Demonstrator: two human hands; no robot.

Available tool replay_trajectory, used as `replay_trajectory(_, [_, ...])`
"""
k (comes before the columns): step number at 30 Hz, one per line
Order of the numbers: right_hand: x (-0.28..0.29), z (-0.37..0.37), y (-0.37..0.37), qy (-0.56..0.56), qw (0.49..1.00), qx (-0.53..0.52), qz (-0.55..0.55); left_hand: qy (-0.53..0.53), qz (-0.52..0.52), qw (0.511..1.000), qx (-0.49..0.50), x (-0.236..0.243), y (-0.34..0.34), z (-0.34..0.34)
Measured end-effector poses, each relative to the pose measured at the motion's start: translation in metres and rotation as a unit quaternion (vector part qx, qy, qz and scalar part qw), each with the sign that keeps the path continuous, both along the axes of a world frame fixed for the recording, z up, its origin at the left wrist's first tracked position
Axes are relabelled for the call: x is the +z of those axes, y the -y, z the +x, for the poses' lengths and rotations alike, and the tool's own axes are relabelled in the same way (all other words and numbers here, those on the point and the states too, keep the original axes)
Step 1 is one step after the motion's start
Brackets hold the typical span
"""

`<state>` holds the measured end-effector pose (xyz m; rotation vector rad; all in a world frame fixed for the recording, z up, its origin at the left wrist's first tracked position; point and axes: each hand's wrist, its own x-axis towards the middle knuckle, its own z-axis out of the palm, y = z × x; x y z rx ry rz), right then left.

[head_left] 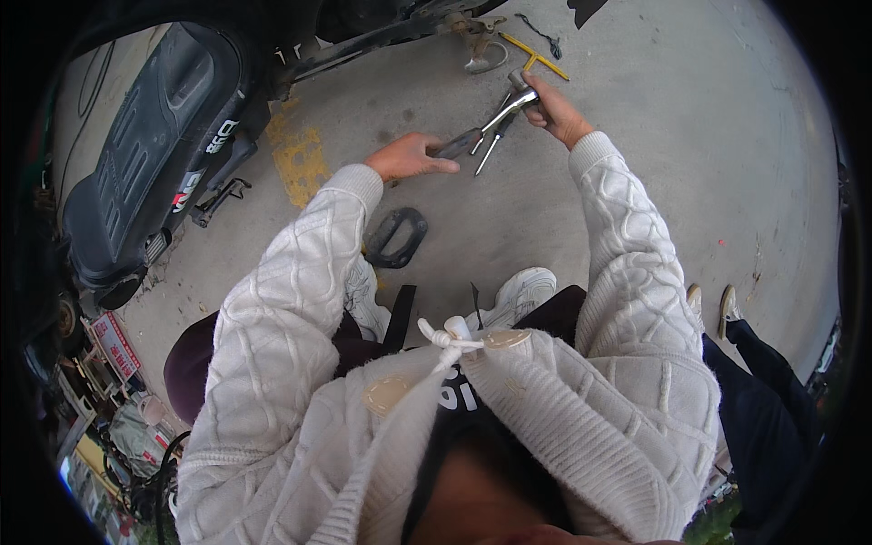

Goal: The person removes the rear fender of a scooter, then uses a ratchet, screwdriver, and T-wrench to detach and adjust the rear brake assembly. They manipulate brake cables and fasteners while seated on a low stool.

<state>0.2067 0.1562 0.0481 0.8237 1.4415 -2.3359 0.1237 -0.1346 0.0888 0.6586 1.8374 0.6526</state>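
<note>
My right hand [559, 118] grips the head end of a chrome ratchet wrench [498, 114], which has a short socket piece [519, 81] at its top. My left hand [409, 157] is closed on the wrench's dark handle [454, 146], thumb along it. On the concrete beneath the wrench lies a black-handled screwdriver [486, 158] with another slim tool. A yellow T-handle wrench [536, 56] and a short dark cord [550, 38] lie beyond my right hand. A black oblong part with a hole [412, 243] lies between my left forearm and my shoes.
A black scooter body [150, 136] stands at left, with its undercarriage and a metal bracket [477, 45] at the top. Yellow paint [300, 159] marks the concrete floor [681, 163]. Another person's legs [754, 372] are at lower right. Assorted clutter lines the lower left edge.
</note>
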Motion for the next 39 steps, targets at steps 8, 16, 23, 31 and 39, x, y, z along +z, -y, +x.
replay_trajectory(8, [-0.023,0.109,-0.082,0.224,0.957,0.05,0.177,-0.154,-0.205,0.923,-0.286,-0.038,0.021,0.024])
replay_trajectory(16, [-0.022,0.133,-0.012,0.227,0.838,0.067,0.492,-0.197,-0.205,0.845,-0.453,-0.093,0.022,0.065])
replay_trajectory(23, [0.019,0.119,0.084,0.084,0.925,0.212,0.304,-0.06,-0.067,0.836,-0.542,-0.103,0.007,0.035])
replay_trajectory(31, [0.023,0.091,0.129,0.068,0.96,0.265,0.066,0.253,-0.024,0.962,-0.104,-0.052,-0.01,-0.015])
replay_trajectory(39, [0.031,0.092,0.125,0.007,0.956,-0.186,-0.229,0.357,0.1,0.867,0.333,-0.03,-0.03,-0.022])
